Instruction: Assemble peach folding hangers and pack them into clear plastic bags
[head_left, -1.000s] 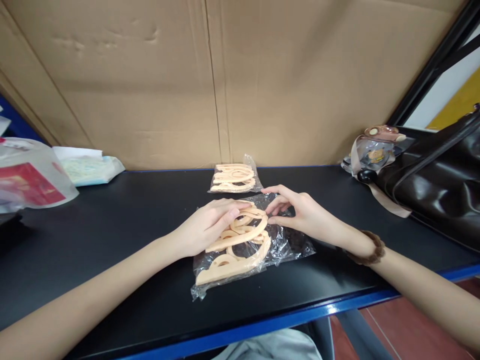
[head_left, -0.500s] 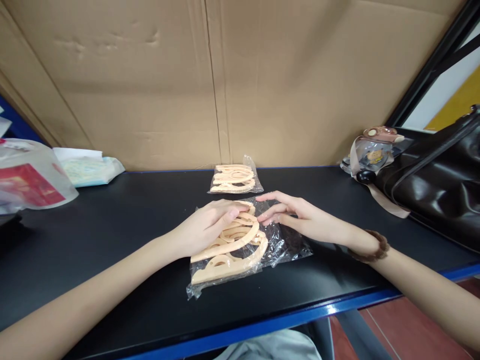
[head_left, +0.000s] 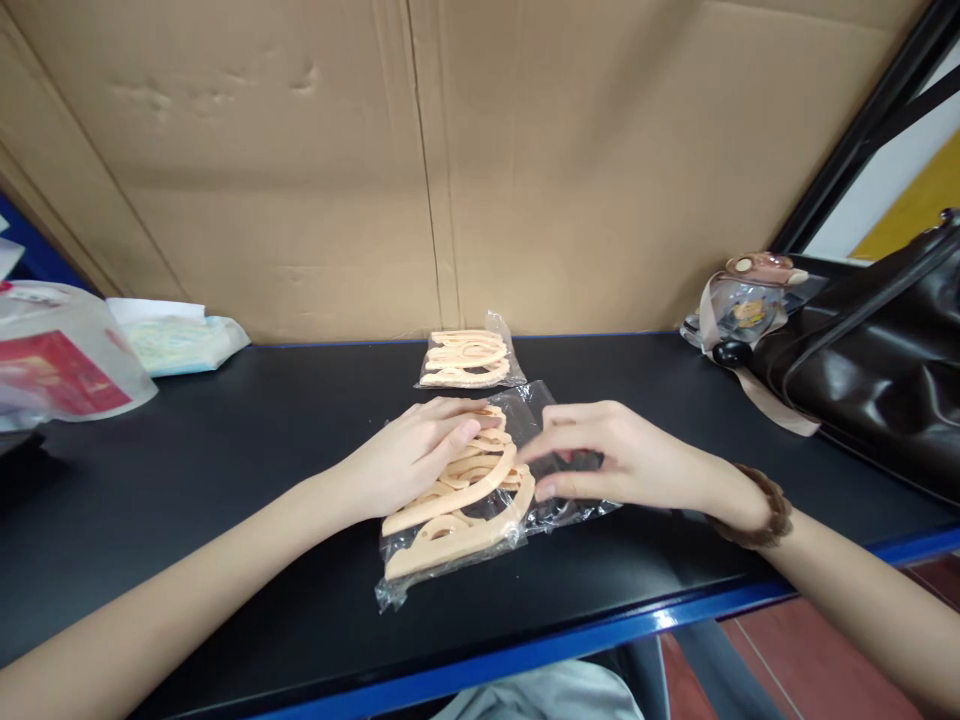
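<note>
Beige curved pieces [head_left: 465,540], which look like folded clothes hangers, lie side by side in a clear plastic bag [head_left: 559,515] on the black tabletop. Flat across their left and upper part rests my left hand [head_left: 416,450], fingers stretched out, covering some of them. My right hand [head_left: 600,455] is at the bag's loose right end, thumb apart from the bent fingers. Its fingertips are slightly blurred beside the beige pieces, and I see nothing gripped in them. Behind both hands sits a second clear bag [head_left: 517,372] with similar beige pieces [head_left: 469,355].
A cardboard panel [head_left: 315,180] stands along the back of the black table [head_left: 300,600]. On the left are a translucent bag with a red print [head_left: 75,350] and a white-blue packet [head_left: 187,340]. A black leather bag [head_left: 877,350] and a clear bottle with a strap [head_left: 750,300] occupy the right.
My right hand has moved a little towards me and its fingers have bent, with the thumb now apart. The near bag has shifted slightly; my left hand stays on the beige pieces.
</note>
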